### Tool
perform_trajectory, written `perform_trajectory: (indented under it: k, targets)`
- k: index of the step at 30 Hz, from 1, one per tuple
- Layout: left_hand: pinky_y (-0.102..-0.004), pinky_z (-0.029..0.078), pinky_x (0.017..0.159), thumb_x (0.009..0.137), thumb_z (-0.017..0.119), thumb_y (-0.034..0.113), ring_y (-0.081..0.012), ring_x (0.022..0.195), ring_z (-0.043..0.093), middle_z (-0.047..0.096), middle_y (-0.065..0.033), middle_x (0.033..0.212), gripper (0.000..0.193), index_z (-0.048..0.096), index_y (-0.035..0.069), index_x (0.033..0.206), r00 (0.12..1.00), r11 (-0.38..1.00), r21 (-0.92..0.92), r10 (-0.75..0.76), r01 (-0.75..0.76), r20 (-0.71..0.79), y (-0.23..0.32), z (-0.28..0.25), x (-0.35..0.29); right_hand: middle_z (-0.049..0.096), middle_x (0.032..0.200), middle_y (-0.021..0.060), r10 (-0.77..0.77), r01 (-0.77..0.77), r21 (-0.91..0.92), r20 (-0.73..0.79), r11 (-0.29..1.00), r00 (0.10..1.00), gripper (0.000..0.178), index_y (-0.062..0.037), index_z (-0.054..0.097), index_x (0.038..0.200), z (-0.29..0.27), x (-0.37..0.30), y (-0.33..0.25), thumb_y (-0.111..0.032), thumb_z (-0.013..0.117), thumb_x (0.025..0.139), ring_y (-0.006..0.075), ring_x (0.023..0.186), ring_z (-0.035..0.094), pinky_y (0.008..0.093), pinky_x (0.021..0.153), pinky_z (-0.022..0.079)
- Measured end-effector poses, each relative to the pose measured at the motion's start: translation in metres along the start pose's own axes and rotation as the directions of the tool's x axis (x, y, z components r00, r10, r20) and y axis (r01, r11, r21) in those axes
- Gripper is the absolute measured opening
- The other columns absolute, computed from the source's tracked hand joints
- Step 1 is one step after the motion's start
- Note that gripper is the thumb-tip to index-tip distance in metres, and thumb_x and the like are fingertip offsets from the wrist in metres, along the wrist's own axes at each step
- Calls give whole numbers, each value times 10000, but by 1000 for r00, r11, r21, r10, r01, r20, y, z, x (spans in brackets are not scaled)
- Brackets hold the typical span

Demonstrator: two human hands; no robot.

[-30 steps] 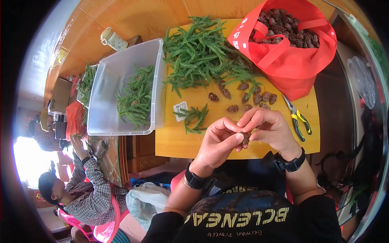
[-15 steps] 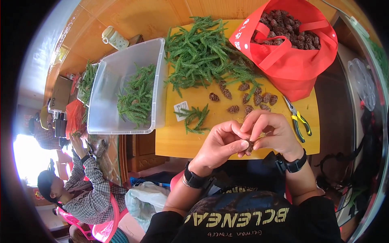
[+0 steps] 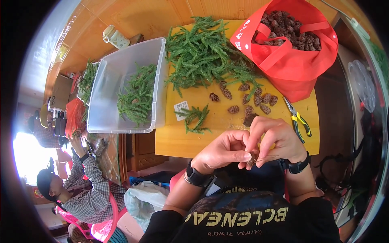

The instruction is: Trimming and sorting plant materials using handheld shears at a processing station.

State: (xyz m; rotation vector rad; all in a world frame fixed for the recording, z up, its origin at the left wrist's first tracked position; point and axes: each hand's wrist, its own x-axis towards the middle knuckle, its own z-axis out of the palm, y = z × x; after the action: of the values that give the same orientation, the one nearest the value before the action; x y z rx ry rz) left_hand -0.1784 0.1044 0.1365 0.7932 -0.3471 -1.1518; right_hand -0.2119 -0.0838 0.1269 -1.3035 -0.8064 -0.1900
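Near the front edge of the yellow table, my left hand [image 3: 223,150] pinches a small brown pine cone [image 3: 253,157] between thumb and fingers. My right hand [image 3: 279,141] closes its fingertips at the cone's other side, on a thin wire-like strand [image 3: 270,156] that sticks out past them. Much of the cone is hidden by the fingers. Several loose pine cones [image 3: 233,109] lie just beyond my hands. Pliers with yellow and black handles [image 3: 299,121] rest to the right, and a short green sprig [image 3: 196,120] lies to the left.
A pile of green artificial branches [image 3: 198,56] covers the table's far side. A red bag [image 3: 291,73] full of pine cones stands at the far right. At left is a clear plastic bin [image 3: 107,101] holding branches. Another person [image 3: 89,194] works at a table further left.
Both hands have come slightly nearer to me with the pine cone, uncovering a dark cone on the table behind them. The wire-like strand now shows more clearly by the right fingers.
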Motion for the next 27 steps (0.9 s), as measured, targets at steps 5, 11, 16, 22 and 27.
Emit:
perform_trajectory:
  k: [5, 11, 16, 22, 27]
  targets:
    - [-205, 476, 576, 842, 620, 51, -142, 715, 620, 611, -71, 844, 121, 548, 16, 932, 994, 995, -42, 96, -94, 50, -2, -9, -1, 640, 843, 58, 23, -32, -139, -60, 990, 998, 219, -104, 595, 717, 3, 3, -6, -132, 799, 645, 183, 722, 556, 265, 618, 435]
    - [-223, 491, 612, 851, 590, 6, -138, 762, 610, 584, -83, 921, 90, 544, 16, 928, 960, 961, 29, 277, -276, -47, -3, -3, 4, 607, 828, 76, 85, -133, -143, -299, 981, 950, 214, -58, 597, 719, 12, -5, -2, -98, 794, 649, 164, 732, 555, 256, 636, 436]
    - [-219, 483, 604, 836, 622, 43, -135, 757, 587, 574, -103, 928, 122, 544, 15, 926, 908, 908, 153, 407, -390, -98, -6, -1, 6, 568, 836, 85, 217, -226, 38, -471, 973, 855, 206, -27, 599, 725, 25, -9, -1, -65, 789, 655, 139, 749, 545, 246, 651, 442]
    - [-232, 492, 628, 822, 650, 70, -139, 762, 574, 567, -125, 938, 142, 543, 21, 901, 825, 799, 379, 548, -467, -138, -8, 3, 7, 593, 846, 77, 144, -219, -81, -530, 972, 836, 159, -15, 608, 743, 33, -10, -2, -9, 756, 686, 110, 728, 558, 212, 628, 445]
    - [-249, 505, 660, 819, 646, 43, -143, 774, 580, 573, -146, 977, 129, 544, 18, 894, 741, 662, 534, 665, -526, -95, -11, 1, 8, 561, 888, 93, 180, -321, -174, -547, 931, 818, 136, -5, 590, 761, 37, -7, -11, -68, 711, 753, 153, 815, 541, 253, 737, 437]
